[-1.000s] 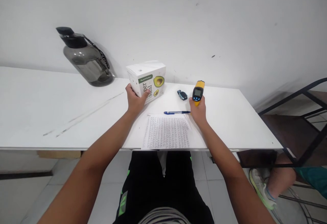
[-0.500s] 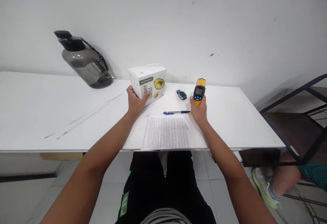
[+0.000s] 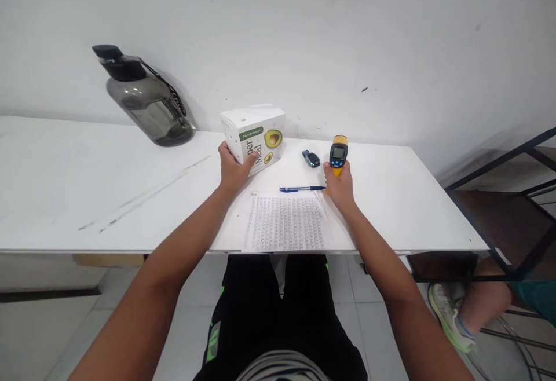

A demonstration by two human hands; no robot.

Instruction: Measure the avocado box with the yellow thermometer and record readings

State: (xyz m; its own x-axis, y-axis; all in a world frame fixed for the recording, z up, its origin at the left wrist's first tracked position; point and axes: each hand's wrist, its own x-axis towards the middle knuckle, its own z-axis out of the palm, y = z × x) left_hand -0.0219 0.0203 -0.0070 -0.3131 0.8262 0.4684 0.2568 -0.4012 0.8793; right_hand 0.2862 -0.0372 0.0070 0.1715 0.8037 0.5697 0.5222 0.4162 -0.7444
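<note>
My left hand (image 3: pixel 236 168) grips the lower left side of a white carton (image 3: pixel 256 138) printed with avocados, its thumb across the front. In my right hand (image 3: pixel 340 186) is a yellow and black infrared thermometer (image 3: pixel 339 152), held by its handle with the small screen facing me. A blue pen (image 3: pixel 302 189) lies with its tip close to that hand. Between carton and thermometer rests a small dark device (image 3: pixel 311 158), whose kind I cannot make out. Nearer me, a sheet of paper (image 3: pixel 286 223) covered in rows of small marks lies at the table's front edge.
A grey see-through water bottle (image 3: pixel 150 106) with a black lid stands on the white table (image 3: pixel 143 190) at the left, by the wall. To the right is a black metal frame (image 3: pixel 499 161). Below it shows another person's leg and shoe (image 3: pixel 449 317).
The view has shifted very slightly. Both hands keep hold of the carton and the thermometer in nearly the same places.
</note>
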